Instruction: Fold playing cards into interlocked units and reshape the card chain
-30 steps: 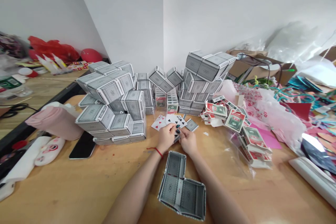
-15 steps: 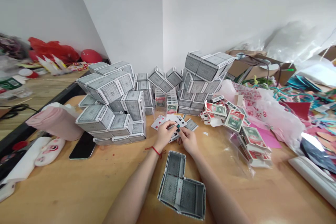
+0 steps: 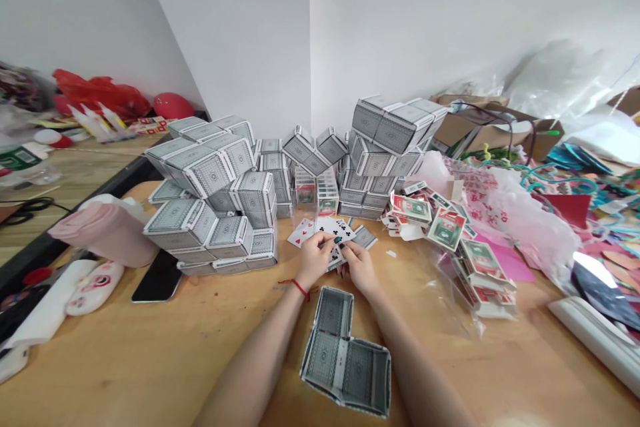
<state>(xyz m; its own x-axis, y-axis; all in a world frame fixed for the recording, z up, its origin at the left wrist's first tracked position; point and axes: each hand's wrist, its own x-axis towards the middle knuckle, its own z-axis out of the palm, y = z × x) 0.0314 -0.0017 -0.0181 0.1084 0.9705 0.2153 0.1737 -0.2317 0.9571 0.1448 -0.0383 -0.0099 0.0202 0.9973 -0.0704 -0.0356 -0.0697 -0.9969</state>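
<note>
My left hand and my right hand meet at the fingertips in front of the card structures. Both are closed, pinching a playing card with black club marks, which the fingers partly hide. Behind them, loose playing cards lie spread face up, and a card with a grey patterned back shows to the right. Between my forearms rests an L-shaped piece folded from playing cards, its grey backs showing.
Stacked blocks of folded cards stand at the left, in the middle and at the right. Card boxes lie in a heap to the right. A phone and a pink roll are at the left.
My left fingers have lowered slightly and turned toward the right fingertips. The card structures and the L-shaped piece stay where they were.
</note>
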